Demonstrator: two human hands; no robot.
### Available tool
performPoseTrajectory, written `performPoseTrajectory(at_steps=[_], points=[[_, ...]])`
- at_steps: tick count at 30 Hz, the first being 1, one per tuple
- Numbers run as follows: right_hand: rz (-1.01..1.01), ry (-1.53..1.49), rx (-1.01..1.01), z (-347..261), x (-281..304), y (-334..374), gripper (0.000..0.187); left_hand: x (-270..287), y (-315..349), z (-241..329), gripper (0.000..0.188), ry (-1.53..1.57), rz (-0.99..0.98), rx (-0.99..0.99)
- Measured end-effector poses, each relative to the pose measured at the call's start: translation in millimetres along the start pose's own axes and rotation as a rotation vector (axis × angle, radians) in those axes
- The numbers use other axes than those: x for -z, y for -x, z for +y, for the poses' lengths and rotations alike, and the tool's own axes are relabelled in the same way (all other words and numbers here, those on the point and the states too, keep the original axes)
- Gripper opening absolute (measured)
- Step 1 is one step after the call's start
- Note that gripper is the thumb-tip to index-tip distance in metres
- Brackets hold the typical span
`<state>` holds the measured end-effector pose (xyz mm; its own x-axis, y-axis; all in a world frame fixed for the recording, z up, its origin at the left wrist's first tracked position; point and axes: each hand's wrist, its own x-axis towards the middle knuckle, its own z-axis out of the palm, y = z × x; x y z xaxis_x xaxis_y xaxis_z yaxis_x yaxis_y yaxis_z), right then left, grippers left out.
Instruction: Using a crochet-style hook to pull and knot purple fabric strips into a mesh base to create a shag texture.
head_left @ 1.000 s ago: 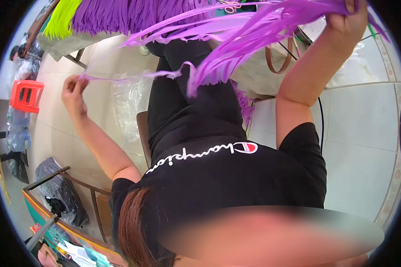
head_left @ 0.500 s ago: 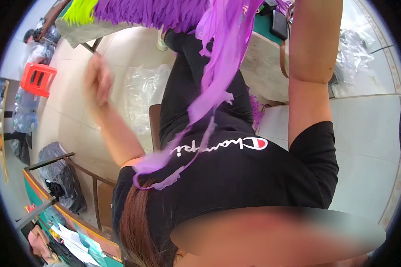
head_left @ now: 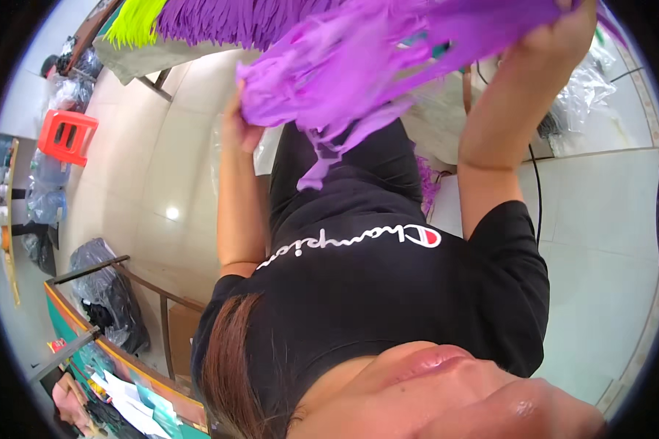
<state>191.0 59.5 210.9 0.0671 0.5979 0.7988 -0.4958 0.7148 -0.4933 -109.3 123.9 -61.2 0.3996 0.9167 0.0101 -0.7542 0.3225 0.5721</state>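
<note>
One right hand [head_left: 561,36] tight on one purple ribbon bundle [head_left: 337,66], one left hand [head_left: 241,126] against it, hold unclear

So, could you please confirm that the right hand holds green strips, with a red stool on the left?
Not quite: the strips are purple, not green, in the head view. The right hand does hold them, and the red stool is on the left.
</note>
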Motion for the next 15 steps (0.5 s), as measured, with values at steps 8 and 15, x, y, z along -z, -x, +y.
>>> performPoseTrajectory(at_steps=[8, 15], points=[[0.365, 1.203, -0.601, 15, 70, 187, 0.023, -39, 21, 35, 0.041, -0.207, -0.026, 0.143], [0.164, 1.407, -0.126, 53, 27, 181, 0.021, -73, 39, 31, 0.036, -0.147, -0.12, 0.192]])
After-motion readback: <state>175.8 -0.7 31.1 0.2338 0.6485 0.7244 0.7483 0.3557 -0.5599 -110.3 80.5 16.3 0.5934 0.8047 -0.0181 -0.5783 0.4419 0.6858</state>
